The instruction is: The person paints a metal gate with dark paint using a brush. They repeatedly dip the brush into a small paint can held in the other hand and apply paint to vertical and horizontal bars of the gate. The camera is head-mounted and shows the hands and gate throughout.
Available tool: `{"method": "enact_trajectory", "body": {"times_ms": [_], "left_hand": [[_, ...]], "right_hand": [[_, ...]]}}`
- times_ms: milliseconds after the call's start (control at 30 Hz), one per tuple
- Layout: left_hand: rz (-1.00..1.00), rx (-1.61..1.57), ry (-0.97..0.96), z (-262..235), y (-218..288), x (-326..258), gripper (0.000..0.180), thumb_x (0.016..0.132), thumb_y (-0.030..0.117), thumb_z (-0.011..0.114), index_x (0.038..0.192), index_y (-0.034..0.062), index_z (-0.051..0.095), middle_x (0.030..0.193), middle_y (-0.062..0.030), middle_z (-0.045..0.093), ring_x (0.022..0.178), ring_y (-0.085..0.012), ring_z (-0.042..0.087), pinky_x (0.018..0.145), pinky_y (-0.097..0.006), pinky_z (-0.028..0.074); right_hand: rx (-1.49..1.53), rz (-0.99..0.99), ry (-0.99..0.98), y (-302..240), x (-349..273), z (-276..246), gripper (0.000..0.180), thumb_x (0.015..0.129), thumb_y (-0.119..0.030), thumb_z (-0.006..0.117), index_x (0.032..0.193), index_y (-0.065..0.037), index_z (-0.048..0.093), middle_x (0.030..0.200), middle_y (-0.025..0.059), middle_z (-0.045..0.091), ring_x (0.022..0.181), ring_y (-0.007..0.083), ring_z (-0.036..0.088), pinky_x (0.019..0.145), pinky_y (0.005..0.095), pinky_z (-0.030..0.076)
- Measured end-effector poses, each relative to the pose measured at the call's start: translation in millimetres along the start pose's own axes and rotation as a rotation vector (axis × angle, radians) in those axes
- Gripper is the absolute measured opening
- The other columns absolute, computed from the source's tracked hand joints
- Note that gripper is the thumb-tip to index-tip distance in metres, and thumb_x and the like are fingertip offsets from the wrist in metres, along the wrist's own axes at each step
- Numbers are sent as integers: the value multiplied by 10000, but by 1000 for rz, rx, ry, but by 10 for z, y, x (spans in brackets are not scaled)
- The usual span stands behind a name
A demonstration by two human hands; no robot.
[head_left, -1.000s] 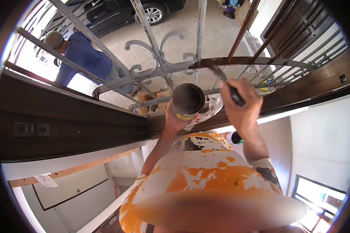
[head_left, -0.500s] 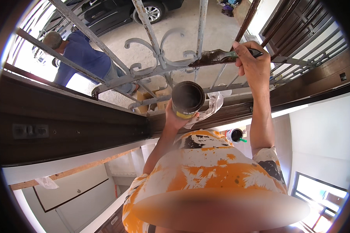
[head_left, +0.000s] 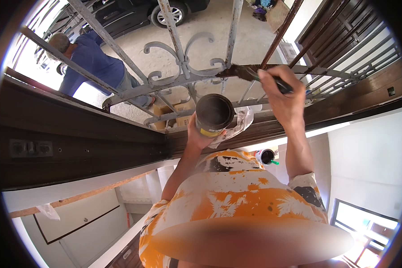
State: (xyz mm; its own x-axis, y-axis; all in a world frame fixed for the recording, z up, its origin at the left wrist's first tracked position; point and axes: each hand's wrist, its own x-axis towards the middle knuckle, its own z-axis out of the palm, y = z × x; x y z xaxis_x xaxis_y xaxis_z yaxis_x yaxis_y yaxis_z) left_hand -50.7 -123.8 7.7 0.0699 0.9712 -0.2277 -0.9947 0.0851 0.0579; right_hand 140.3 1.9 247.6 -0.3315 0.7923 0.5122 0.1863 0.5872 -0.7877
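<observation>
My right hand (head_left: 285, 96) grips a paintbrush (head_left: 279, 85) by its dark handle. The brown-loaded bristles rest against the flat crossbar of a metal window grille (head_left: 176, 81), just right of its scrollwork. Grey primer shows on the crossbar left of the bristles, while dark brown paint covers it to the right. My left hand (head_left: 198, 136) is wrapped round an open paint can (head_left: 213, 117), held upright below the scrolls, its inside coated dark brown. A crumpled, stained cloth (head_left: 239, 127) hangs beside the can, by my left fingers.
A dark brown window frame (head_left: 85, 138) crosses below the grille. Behind the bars, a person in a blue shirt (head_left: 94, 62) bends over at left, with a black car (head_left: 120, 20) beyond. Another open can with a green stick (head_left: 267, 156) stands right of my body. Cardboard boxes (head_left: 183, 119) lie outside.
My right hand has shifted slightly left and down, and the brush is now angled more steeply against the crossbar. The can in my left hand has stayed nearly in place.
</observation>
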Motion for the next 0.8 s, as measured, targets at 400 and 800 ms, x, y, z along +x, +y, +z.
{"method": "enact_trajectory", "body": {"times_ms": [400,800], "left_hand": [[-46,-26,-21,-91,20,56,705,1008,637,415,1533,174,497,1533,-172,533,1366,-462,527,1001,-645,483],[-34,76,4,-101,14,0,750,991,667,451,1547,164,473,1511,-189,541,1340,-515,523,995,-644,486]], "right_hand": [[-284,-269,391,318,-475,-140,57,907,8,749,923,-22,703,748,85,707,595,119,656,562,281,512],[-339,-314,137,190,186,-165,213,982,-161,748,858,4,695,667,24,636,621,50,567,545,250,428]]}}
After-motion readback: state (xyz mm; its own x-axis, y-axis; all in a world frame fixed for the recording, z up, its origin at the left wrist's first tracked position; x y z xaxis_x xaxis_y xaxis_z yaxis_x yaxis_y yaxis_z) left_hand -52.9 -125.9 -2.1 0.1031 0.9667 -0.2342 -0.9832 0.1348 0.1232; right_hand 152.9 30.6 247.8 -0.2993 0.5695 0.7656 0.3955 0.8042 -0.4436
